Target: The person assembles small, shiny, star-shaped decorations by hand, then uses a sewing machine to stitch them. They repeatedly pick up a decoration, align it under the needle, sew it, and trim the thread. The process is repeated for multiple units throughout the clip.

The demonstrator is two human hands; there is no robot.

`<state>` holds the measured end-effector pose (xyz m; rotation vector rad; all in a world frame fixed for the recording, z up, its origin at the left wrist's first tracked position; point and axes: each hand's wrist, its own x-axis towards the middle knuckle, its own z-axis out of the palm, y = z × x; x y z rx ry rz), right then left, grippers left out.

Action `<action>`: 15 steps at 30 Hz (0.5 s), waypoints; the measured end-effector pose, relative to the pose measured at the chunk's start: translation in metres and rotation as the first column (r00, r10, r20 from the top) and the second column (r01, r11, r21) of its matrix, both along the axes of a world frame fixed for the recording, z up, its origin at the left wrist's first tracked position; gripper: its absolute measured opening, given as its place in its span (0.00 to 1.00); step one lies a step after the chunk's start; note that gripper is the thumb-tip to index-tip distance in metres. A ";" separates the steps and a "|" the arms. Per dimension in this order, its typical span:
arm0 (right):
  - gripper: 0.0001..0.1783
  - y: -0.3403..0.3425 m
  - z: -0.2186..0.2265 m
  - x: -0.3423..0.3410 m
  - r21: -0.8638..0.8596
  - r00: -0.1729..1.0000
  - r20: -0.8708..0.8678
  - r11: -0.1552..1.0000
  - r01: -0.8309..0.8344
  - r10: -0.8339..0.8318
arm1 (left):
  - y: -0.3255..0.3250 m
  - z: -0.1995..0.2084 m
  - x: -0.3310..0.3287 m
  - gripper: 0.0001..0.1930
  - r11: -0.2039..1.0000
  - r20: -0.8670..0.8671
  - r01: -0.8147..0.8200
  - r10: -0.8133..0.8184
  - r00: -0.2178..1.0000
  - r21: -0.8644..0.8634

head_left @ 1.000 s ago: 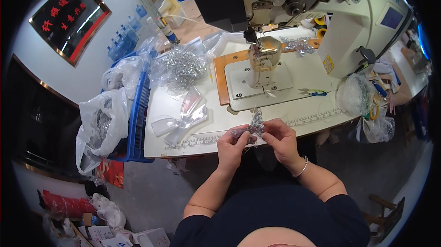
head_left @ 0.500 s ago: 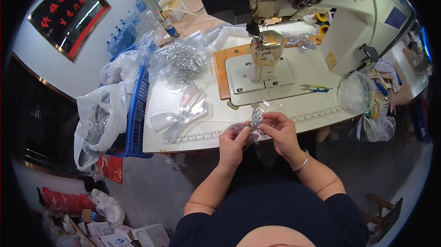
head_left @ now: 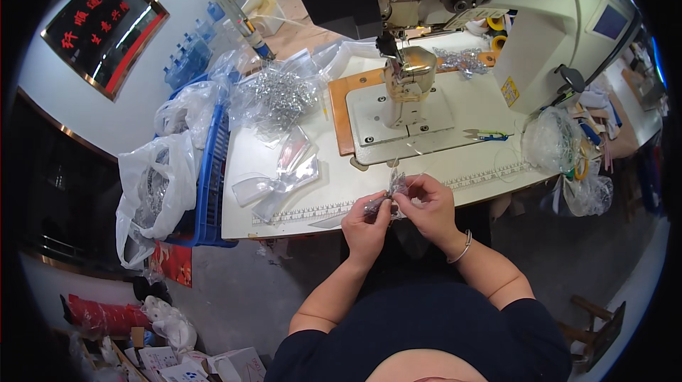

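Just over the table's front edge, both hands pinch a small silvery, see-through bow-like piece (head_left: 398, 184). My left hand (head_left: 365, 231) has thumb and fingers closed on its left part. My right hand (head_left: 430, 210) grips it from the right, its thumb meeting the left fingertips at the middle. The fingers cover much of the piece, so its exact shape is unclear. Left of the hands, clear plastic bows (head_left: 278, 182) lie on the white table (head_left: 330, 182). Beyond the hands stands a sewing machine (head_left: 410, 91), its post on a metal plate.
A bag of silvery pieces (head_left: 283, 94) lies at the back left. At the left edge stands a blue basket (head_left: 210, 190) with white plastic bags (head_left: 158, 183). Thread snips (head_left: 487, 135) lie right of the machine plate, near a clear bag (head_left: 553, 142). A printed ruler strip (head_left: 490, 175) runs along the front.
My hands have drawn closer together and slightly toward me. The right fingers have curled in, and the bow-like piece is more bunched and covered.
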<state>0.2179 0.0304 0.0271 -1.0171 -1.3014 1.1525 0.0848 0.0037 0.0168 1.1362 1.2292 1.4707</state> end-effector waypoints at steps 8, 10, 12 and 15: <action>0.13 0.013 0.005 0.013 -0.158 0.842 -0.519 0.952 -0.263 0.147 | 0.033 -0.006 -0.021 0.11 0.840 0.571 0.522 -0.503 0.649 0.147; 0.13 0.018 0.010 0.016 -0.114 0.873 -0.466 0.969 -0.219 0.143 | 0.039 -0.002 -0.018 0.13 0.870 0.516 0.471 -0.474 0.714 0.146; 0.13 0.021 0.011 0.019 -0.101 0.902 -0.419 0.981 -0.166 0.109 | 0.043 0.002 -0.016 0.16 0.876 0.502 0.472 -0.452 0.737 0.097; 0.12 0.032 0.019 0.021 -0.066 0.903 -0.425 0.992 -0.105 0.068 | 0.060 0.020 -0.013 0.23 0.837 0.516 0.547 -0.481 0.709 0.028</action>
